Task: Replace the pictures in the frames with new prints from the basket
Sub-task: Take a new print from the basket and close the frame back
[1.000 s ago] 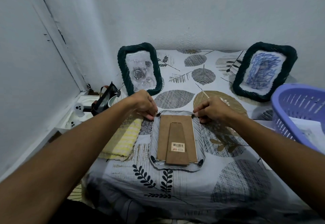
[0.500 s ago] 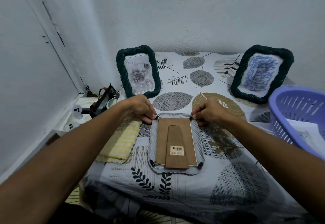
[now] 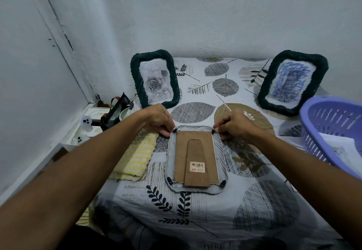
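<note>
- Frame (image 3: 196, 159) with a ribbed grey rim lies face down at the middle of the leaf-print desk (image 3: 264, 206), brown backing board up.
- Left hand (image 3: 156, 119) pinches the black clip at its far left corner.
- Right hand (image 3: 234, 125) pinches the clip at the far right corner.
- Purple basket (image 3: 333, 130) holding paper prints sits at the right edge.
- Two dark-green frames stand behind.

A home corner is showing here: a leaf-print sheet (image 3: 195, 210) is covering the surface, with bare painted walls (image 3: 176, 14) closing in.
</note>
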{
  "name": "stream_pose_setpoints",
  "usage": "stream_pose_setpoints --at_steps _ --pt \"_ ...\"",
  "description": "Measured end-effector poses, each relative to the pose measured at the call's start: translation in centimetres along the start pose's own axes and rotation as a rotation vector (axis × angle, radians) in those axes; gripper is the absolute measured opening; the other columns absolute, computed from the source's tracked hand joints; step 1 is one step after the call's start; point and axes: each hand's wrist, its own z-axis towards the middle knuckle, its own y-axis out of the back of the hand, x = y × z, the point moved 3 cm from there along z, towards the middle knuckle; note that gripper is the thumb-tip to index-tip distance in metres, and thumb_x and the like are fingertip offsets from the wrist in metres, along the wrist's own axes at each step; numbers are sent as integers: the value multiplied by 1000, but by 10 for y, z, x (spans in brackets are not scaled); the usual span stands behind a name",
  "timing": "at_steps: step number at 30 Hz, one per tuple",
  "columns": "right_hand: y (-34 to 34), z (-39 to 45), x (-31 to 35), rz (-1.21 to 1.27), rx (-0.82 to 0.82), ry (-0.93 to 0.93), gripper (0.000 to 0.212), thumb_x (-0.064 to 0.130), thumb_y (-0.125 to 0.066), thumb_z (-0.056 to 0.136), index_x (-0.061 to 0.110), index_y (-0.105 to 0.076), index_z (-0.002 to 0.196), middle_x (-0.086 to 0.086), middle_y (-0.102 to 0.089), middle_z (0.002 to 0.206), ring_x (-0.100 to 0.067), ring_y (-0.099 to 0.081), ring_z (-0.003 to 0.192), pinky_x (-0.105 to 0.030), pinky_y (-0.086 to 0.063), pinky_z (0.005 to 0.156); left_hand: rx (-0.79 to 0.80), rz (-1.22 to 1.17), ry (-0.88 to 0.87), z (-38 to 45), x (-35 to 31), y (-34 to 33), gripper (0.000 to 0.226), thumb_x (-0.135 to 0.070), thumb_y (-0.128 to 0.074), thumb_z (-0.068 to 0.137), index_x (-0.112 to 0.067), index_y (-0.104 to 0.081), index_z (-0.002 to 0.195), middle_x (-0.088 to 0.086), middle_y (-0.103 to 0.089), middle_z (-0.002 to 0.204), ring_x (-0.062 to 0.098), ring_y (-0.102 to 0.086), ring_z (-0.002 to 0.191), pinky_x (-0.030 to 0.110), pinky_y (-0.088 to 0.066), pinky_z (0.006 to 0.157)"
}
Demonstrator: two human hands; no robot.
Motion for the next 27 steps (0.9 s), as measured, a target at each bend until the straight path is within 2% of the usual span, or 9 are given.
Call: stream_pose_setpoints --at_steps 4,8,13,15,18,22,25,27 --pt "-1 -1 1 22 -1 4 13 -14 -63 81 -3 -67 76 -13 -60 62 -16 -57 48 -23 -53 44 -12 -17 4 -1 1 0 11 15 -65 78 14 -67 89 19 -69 71 21 -68 53 24 -58 51" --pt "-1 0 0 22 -7 7 14 -13 -64 81 -1 -67 75 -13 -61 63 -15 -58 48 -23 -53 45 -24 -25 1 -4 2 1 10 13 -67 77 11 -69 87 18 -69 71 20 -68 53 24 -58 52" --pt "-2 2 -2 8 -12 16 13 -12 -66 80 -1 -68 74 -14 -63 66 -17 -60 51 -25 -54 47 -41 11 8 -9 2 -2 11 6 -71 78 7 -70 88 12 -70 64 15 -66 48 16 -47 38" --pt "-1 2 -2 2 -9 25 13 -12 -65 81 -1 -68 74 -15 -63 68 -18 -60 52 -25 -54 47 -37 28 8 -7 1 -3 8 5 -71 77 6 -71 86 14 -71 68 17 -67 51 19 -52 42" --pt "-1 3 1 -64 -16 54 13 -11 -64 82 -1 -68 75 -15 -64 69 -19 -61 55 -27 -56 50 -30 38 5 -7 -1 -2 8 8 -69 78 7 -70 86 18 -70 76 21 -68 58 26 -59 56" --pt "-4 5 3 -246 -37 86 14 -8 -62 84 2 -70 77 -15 -68 72 -21 -63 59 -33 -58 57 -27 50 4 -8 -2 -1 12 15 -63 81 9 -69 90 17 -69 75 22 -68 62 28 -60 58" --pt "-8 6 13 -438 -57 234 23 -2 -61 85 17 -69 74 -4 -67 77 -16 -61 68 -24 -47 54 -46 58 -8 -7 0 -1 14 16 -63 80 10 -68 92 17 -68 73 21 -67 60 29 -60 58" --pt "-14 3 26 -400 11 335 24 0 -57 89 19 -70 82 0 -64 84 -11 -56 69 -20 -40 55 -55 54 -15 -7 1 -1 12 16 -65 79 8 -68 88 16 -68 73 21 -67 60 30 -60 58"
